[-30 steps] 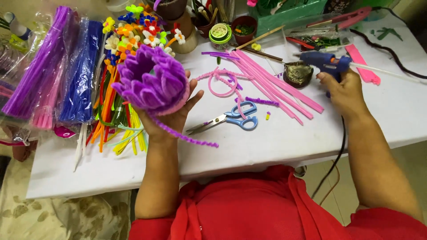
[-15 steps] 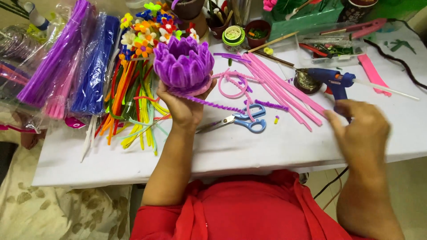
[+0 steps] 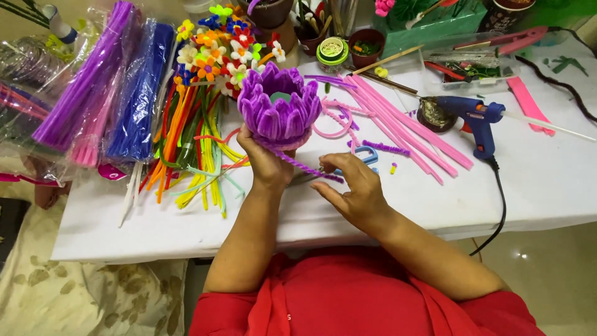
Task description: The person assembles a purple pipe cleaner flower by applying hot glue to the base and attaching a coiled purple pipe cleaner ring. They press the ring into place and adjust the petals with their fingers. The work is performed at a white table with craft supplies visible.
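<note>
**A:** Where is the flower just now?

**B:** The purple pipe-cleaner flower (image 3: 277, 107) sits cupped from below in the left hand (image 3: 266, 160), fingers wrapped round its base, lifted just above the tabletop (image 3: 547, 180). A loose purple stem (image 3: 303, 165) trails from the base down toward the right hand (image 3: 353, 193), whose fingertips pinch its far end.

**A:** How would you do this bit well?

**B:** I'd judge a steady left grip matters most: hold the base, not the petals, so the loops don't crush. The right fingers should hold the stem taut and close to the base, so any winding lies snug rather than slack.

**A:** Anything in the way?

**B:** Blue-handled scissors (image 3: 368, 155) lie just beyond the right fingers, partly hidden. The blue glue gun (image 3: 476, 118) stands well off to the right of them, its cord running over the edge.

**A:** And the packages?

**B:** Far left of the left fingers lie long clear plastic sleeves: one of purple stems (image 3: 84, 81), one of blue (image 3: 140, 93). Beyond the flower sits a small round tub with a green lid (image 3: 332, 51); farther right, a clear shallow box (image 3: 469, 65) and a green box (image 3: 435, 25). Any labels are too small to make out.
</note>
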